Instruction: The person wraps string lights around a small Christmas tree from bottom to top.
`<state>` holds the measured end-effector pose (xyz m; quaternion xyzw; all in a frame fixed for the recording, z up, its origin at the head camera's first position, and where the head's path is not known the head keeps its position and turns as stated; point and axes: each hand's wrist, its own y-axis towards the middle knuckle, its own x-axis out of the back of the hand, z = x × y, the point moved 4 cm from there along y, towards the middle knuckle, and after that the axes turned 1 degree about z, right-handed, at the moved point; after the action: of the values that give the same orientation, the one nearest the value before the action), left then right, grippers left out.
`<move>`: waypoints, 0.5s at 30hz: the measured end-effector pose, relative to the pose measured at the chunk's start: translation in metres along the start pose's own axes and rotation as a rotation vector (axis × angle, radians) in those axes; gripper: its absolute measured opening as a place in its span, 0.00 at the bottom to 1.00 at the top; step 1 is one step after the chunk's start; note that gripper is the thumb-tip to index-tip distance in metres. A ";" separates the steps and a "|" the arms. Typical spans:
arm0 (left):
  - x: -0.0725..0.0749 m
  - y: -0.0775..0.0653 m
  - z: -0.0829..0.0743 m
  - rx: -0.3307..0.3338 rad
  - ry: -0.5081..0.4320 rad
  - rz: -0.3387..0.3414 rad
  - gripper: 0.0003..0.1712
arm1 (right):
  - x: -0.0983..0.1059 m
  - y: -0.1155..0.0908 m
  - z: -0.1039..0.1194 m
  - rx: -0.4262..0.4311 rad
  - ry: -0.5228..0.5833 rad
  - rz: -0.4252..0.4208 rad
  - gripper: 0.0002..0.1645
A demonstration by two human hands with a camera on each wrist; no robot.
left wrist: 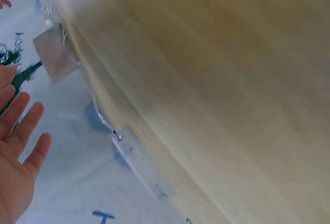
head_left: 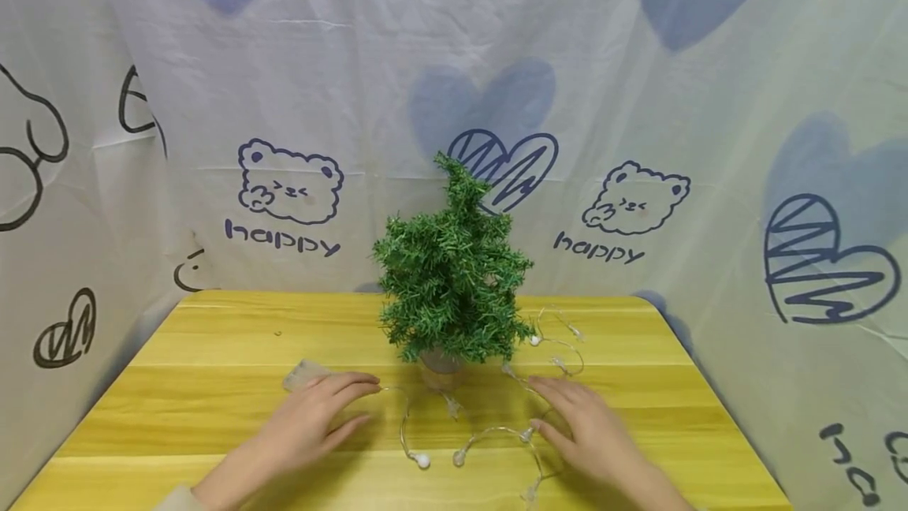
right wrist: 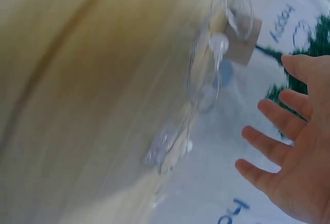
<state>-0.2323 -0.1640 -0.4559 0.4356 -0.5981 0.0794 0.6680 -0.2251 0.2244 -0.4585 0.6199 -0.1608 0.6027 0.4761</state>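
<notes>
A small green artificial tree (head_left: 454,282) stands upright on a round light-coloured base (head_left: 441,371), centred in the head view. A clear string of bulb lights (head_left: 422,460) curves loosely over the tabletop in front and to the right of it. My left hand (head_left: 312,420) hovers left of the base, fingers extended and holding nothing. Beyond its knuckles lies a clear battery box (head_left: 303,374), partly covered by the hand and joined to the wire in the left wrist view. My right hand (head_left: 589,428) is spread at the right, overlapping part of the wire, its palm bare in the right wrist view.
The yellow wood-grain table (head_left: 213,353) narrows toward the back. A white cloth (head_left: 397,38) with blue hearts and bear drawings hangs behind it and along both sides. More wire with bulbs (head_left: 534,341) lies by the tree's right side.
</notes>
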 end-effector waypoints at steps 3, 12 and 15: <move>-0.006 0.006 0.001 -0.031 -0.124 0.001 0.23 | -0.005 0.002 0.010 0.072 0.031 0.010 0.30; -0.034 0.022 0.001 -0.011 -0.386 0.131 0.16 | -0.020 0.007 0.031 0.178 0.102 0.078 0.21; -0.043 0.026 -0.002 -0.009 -0.399 0.172 0.15 | -0.023 0.009 0.036 0.186 0.099 0.111 0.19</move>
<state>-0.2592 -0.1292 -0.4798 0.3869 -0.7537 0.0457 0.5293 -0.2160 0.1834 -0.4692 0.6210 -0.1147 0.6702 0.3898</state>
